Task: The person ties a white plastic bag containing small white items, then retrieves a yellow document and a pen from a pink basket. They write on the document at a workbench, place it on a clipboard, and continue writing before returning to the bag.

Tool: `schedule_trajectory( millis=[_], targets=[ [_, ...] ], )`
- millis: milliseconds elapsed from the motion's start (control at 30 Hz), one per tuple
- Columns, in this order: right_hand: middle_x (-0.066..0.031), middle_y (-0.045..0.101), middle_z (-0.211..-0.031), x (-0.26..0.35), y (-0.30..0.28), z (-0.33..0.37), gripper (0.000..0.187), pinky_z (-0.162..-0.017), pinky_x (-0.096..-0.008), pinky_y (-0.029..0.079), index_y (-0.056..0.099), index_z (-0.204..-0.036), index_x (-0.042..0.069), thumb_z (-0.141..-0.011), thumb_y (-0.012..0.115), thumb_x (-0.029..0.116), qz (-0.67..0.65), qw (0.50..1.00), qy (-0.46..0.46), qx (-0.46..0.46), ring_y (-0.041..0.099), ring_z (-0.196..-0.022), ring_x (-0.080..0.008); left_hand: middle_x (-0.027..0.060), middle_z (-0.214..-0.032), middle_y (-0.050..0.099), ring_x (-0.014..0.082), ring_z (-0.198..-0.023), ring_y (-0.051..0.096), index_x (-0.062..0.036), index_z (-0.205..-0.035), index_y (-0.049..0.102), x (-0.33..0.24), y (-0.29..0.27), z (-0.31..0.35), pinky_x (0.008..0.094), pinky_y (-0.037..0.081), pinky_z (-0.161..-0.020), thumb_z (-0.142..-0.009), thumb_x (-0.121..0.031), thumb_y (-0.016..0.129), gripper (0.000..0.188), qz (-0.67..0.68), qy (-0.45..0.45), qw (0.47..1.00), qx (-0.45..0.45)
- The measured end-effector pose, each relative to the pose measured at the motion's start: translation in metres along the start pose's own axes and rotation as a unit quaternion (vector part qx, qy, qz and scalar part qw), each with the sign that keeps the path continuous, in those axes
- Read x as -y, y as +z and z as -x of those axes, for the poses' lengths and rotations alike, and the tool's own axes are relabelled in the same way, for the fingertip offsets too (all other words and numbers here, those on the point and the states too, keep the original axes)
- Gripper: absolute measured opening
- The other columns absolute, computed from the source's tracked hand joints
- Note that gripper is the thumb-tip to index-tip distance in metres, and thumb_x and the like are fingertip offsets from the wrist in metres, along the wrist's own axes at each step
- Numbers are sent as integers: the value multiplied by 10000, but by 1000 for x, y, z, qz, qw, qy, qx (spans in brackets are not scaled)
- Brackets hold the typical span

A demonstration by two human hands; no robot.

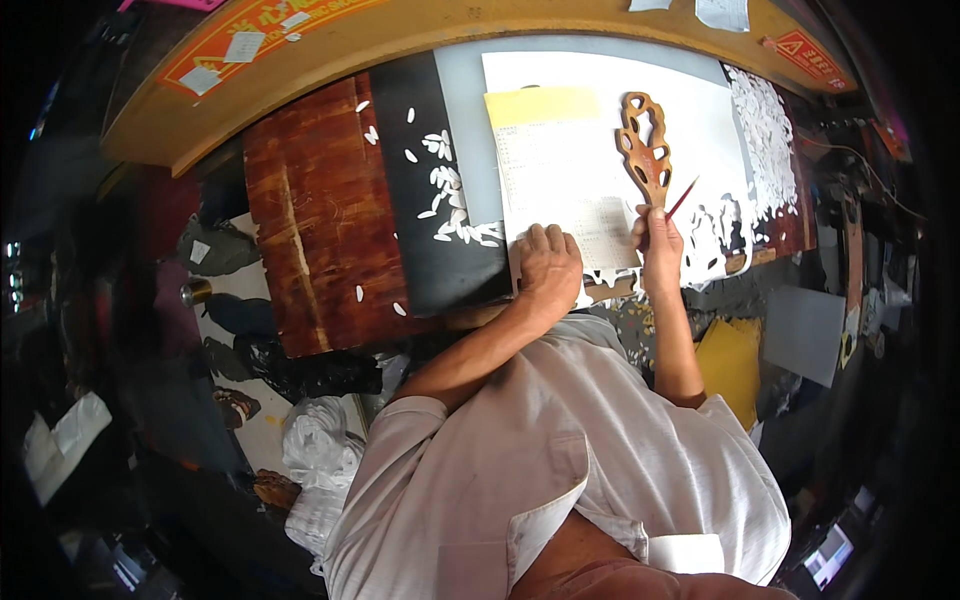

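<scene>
My right hand [661,248] is closed around the narrow lower end of a brown openwork cutting die [642,150], which has several rounded holes. A slim red pen [682,199] also sticks out from that hand, pointing up and to the right. My left hand [549,268] rests with its fingers on the lower left part of a printed paper form [545,170] with a yellow top band, and grasps nothing. Under the form and the die lies a large white sheet [690,110].
White sheet waste with holes [705,245] hangs at the bench's near edge. Small white oval pieces [445,185] lie on a black board [425,265], and more fill the right [765,140]. A red-brown board [320,210] is at left. A yellow-orange machine beam [440,22] spans the back.
</scene>
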State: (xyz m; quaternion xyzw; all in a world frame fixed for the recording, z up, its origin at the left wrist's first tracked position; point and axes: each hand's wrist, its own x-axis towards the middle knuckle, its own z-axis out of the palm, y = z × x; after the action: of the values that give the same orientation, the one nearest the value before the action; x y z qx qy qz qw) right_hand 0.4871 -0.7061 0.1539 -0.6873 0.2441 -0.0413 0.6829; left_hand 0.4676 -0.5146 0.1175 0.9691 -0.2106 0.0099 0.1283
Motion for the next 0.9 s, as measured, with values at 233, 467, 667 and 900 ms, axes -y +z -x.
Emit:
schedule_trajectory(
  millis=[233,467,667,900],
  targets=[
    [18,624,-850,-3,30,-2,422,-673,-245,439,691,-1165,11,-1121,489,378,19,997,-31,64,548,-722,-79,211,-1176,633,436,-1153,570,85,-1212,653,13,-33,0,539,449,-1041,-863,-271,723,503,156,38,986,48],
    [2,624,-867,2,51,-48,504,-693,-268,462,682,-1181,5,-1130,432,439,-30,990,-12,135,573,-753,-96,223,-1385,578,403,-1322,514,51,-1311,618,70,-35,-58,477,417,-1123,-891,-255,767,541,169,37,983,-64],
    [10,564,-754,-1,54,-73,604,-610,-257,426,712,-1076,12,-1120,393,523,25,983,10,181,507,-637,-88,215,-1601,395,379,-1519,309,38,-1467,502,80,2,-77,547,247,-1228,-928,-330,720,688,54,-17,997,-44],
    [22,556,-651,-29,57,-94,540,-538,-241,392,761,-1014,52,-1099,476,503,40,978,32,201,491,-573,-64,189,-1632,395,383,-1550,283,23,-1500,481,61,27,-80,596,171,-1249,-951,-338,639,676,-9,-96,994,-61]
  ],
)
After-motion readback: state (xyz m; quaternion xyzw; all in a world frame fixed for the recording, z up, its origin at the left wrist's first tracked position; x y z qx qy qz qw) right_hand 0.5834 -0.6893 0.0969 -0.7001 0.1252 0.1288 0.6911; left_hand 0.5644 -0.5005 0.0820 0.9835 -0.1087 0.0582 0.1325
